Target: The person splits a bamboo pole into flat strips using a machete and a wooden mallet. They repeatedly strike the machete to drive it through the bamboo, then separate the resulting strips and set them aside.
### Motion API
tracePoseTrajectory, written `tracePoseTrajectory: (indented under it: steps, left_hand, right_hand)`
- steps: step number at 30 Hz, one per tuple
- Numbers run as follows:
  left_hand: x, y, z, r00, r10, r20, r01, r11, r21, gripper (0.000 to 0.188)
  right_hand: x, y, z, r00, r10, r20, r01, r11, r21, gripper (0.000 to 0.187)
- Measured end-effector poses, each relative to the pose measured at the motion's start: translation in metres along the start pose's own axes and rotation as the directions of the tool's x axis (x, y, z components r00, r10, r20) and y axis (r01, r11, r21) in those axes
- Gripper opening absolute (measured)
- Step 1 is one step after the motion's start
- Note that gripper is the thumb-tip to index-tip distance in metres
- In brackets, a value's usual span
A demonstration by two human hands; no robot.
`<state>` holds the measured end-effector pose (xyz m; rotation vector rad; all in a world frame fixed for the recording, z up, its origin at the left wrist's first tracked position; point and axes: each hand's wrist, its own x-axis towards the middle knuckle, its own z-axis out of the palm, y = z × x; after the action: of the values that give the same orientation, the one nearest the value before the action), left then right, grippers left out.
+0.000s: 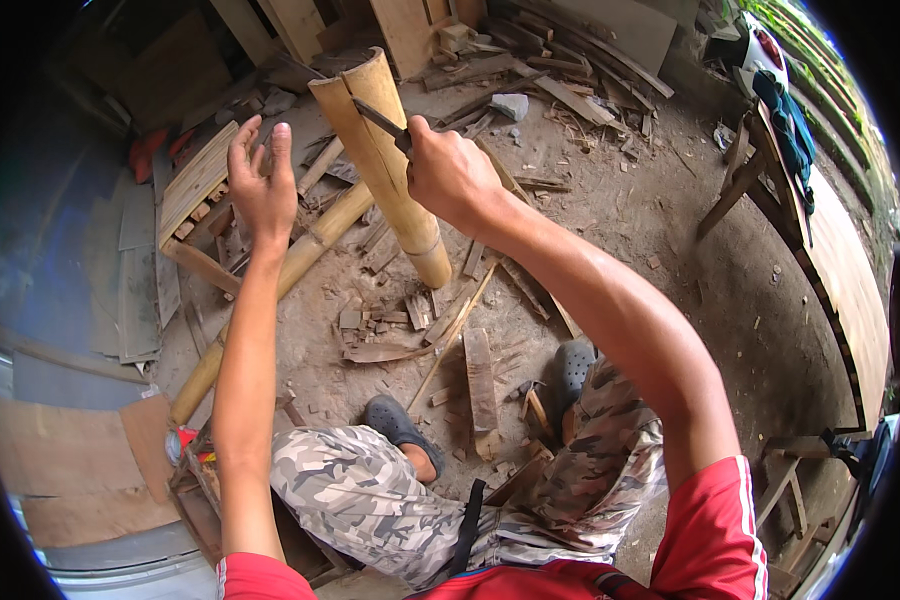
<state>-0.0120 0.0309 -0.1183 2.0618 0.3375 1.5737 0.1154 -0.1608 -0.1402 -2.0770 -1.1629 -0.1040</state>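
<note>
A thick yellow bamboo piece (395, 170) stands on the ground in front of me, leaning a little, with a split running down from its top rim. My right hand (455, 175) is closed around the dark handle of a knife (378, 118), whose blade lies at the split near the top. Whether the blade is inside the crack or only against it, I cannot tell. My left hand (265, 185) is raised to the left of the bamboo, apart from it, fingers spread and palm turned toward it, holding nothing.
A longer bamboo pole (315, 240) lies slanting behind the upright piece. Wood scraps (390, 330) and a hammer (537, 408) lie near my shoes. At left is a slatted wooden stand (195, 190); at right, a long wooden bench (850, 290). Boards and a grey stone block (511, 106) lie farther back.
</note>
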Motion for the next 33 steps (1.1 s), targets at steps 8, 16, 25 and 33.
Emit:
tracePoseTrajectory:
  steps: [8, 16, 25, 33]
  left_hand:
    - [0.003, 0.043, 0.025, 0.992, -0.122, 0.017, 0.123, 0.977, -0.175, 0.057]
    - [-0.068, 0.001, 0.071, 0.9, -0.396, 0.181, 0.435, 0.801, -0.411, 0.078]
    - [-0.098, -0.031, 0.056, 0.965, -0.178, 0.192, 0.224, 0.94, -0.256, 0.047]
    - [-0.018, 0.031, 0.034, 0.985, 0.032, -0.168, -0.07, 0.972, -0.225, 0.037]
  right_hand:
    - [-0.034, 0.0, -0.013, 0.987, 0.128, 0.095, -0.144, 0.971, 0.192, 0.023]
    - [-0.056, -0.008, -0.033, 0.956, 0.113, 0.271, -0.202, 0.923, 0.327, 0.034]
    - [-0.078, -0.008, -0.033, 0.949, 0.188, 0.253, -0.275, 0.885, 0.376, 0.032]
    - [-0.086, -0.016, -0.03, 0.922, 0.211, 0.324, -0.327, 0.873, 0.361, 0.032]
